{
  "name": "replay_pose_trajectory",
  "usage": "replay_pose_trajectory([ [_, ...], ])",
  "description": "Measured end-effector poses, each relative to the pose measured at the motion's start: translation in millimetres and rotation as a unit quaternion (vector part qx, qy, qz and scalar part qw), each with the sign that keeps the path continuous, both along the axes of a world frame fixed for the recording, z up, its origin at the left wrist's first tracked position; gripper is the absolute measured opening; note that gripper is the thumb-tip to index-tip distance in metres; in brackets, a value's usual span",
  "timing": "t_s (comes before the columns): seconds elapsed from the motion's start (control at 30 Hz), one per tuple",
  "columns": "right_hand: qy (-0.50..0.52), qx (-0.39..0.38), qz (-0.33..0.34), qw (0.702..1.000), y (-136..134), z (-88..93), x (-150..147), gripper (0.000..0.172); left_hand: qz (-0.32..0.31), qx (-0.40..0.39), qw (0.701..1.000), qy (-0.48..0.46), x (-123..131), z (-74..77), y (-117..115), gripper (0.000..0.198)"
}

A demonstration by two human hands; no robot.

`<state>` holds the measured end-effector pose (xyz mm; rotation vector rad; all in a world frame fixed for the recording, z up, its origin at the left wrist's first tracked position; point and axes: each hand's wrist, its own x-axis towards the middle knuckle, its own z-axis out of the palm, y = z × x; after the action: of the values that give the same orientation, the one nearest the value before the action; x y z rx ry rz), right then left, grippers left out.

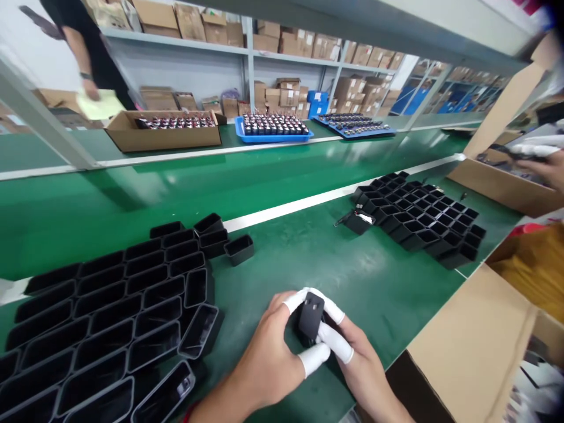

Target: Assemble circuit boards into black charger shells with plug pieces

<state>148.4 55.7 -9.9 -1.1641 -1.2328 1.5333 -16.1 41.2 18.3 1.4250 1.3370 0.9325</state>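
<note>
Both of my hands hold one small black plastic part with two metal pins on its face (312, 314), low in the middle of the view. My left hand (275, 352) grips it from the left, with white covers on the thumb and index finger. From the right, my right hand (352, 346) closes on it, also with white finger covers. Rows of open black boxes (112, 317) stand at the left. A second group of black boxes (414, 220) is at the right, with one box holding wires (359, 221) beside it.
Beyond the green bench (282, 258) stand a carton of parts (165, 138), a blue tray (275, 138) and another blue tray (356, 132). An open carton (476, 341) is at lower right. A person (99, 59) stands back left; another person's gloved hand (540, 153) is far right.
</note>
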Motion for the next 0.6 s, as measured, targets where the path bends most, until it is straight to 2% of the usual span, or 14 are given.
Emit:
replay_pose_trajectory([
  [0.1,0.009,-0.008,0.021,1.000,-1.2,-3.9,2.1,0.045,0.005,0.006,0.999,-0.040,-3.9,5.4,5.1,0.044],
  [0.3,-0.007,-0.031,0.023,0.999,-2.6,-0.4,3.3,0.052,0.025,-0.080,0.977,-0.198,-4.4,11.4,13.1,0.029],
  [0.5,-0.029,-0.024,-0.001,0.999,-5.0,3.5,-7.1,0.057,0.043,-0.096,0.966,-0.235,-0.5,8.7,11.6,0.028],
  [0.6,-0.004,-0.042,-0.018,0.999,-5.2,2.2,-10.9,0.060,0.055,-0.091,0.965,-0.239,2.2,5.1,10.5,0.026],
])
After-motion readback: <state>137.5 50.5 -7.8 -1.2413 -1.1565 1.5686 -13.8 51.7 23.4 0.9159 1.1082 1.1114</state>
